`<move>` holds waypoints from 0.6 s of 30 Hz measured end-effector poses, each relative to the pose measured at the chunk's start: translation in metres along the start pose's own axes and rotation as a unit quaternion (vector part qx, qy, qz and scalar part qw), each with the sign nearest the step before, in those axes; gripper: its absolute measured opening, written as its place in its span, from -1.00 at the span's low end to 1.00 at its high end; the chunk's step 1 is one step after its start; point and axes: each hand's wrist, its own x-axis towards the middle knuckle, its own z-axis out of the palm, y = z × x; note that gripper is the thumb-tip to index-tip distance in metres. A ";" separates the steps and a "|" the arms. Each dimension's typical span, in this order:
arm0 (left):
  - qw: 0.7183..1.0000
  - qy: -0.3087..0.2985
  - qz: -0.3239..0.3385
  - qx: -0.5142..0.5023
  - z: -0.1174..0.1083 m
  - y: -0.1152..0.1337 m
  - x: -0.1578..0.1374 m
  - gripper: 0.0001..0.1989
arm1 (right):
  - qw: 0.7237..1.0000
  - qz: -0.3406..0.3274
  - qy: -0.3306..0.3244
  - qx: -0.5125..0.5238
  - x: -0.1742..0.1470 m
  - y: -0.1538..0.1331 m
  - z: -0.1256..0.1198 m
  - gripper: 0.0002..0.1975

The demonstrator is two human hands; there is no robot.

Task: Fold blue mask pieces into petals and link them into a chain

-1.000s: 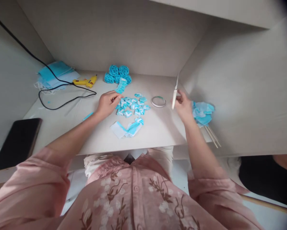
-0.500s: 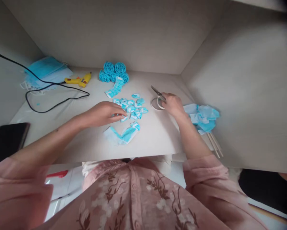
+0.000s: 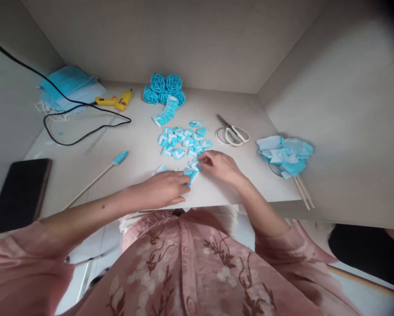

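**Scissors [image 3: 228, 127] down, left hand [image 3: 166, 186] and right hand [image 3: 221, 166] at the folded strip [image 3: 191, 174]**

Half a second ago the right hand had the scissors over the ring [image 3: 217, 134], and the left hand was beside the small folded pieces [image 3: 179, 137]. Now the scissors lie on the table [image 3: 144, 145], overlapping the ring, and both hands are at the blue-and-white strip. Its V shape, bare to view before, is partly hidden by the left hand. The blue-tipped stick [image 3: 91, 183], previously behind the left forearm, shows again.

The strip is near the table's front edge, just on the near side of the small pieces. Its visible arm has its long axis slanting from near left to far right, the folded end pointing away toward the right fingertips. A pale bit shows beyond the left knuckles.

The left hand lies palm down over the strip, fingers bent and close together; whether it grips cannot be told. The right thumb and fingers stand narrowly spaced at the folded end; whether they pinch it cannot be told either. The scissors' blades point away and leftward, the white handles nearer the person.
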 end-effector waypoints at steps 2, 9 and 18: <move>1.000 -0.012 0.004 0.021 0.000 0.002 -0.002 -0.86 | 1.000 -0.015 0.007 0.014 0.003 0.000 0.005 -0.93; 0.991 0.112 -0.037 -0.070 -0.021 -0.008 0.004 -0.78 | 0.972 -0.041 0.084 0.217 0.023 -0.003 -0.024 -0.91; 0.848 0.296 -0.290 -0.331 -0.037 -0.055 0.031 -0.63 | 0.956 -0.125 0.005 0.267 0.058 -0.030 -0.034 -0.69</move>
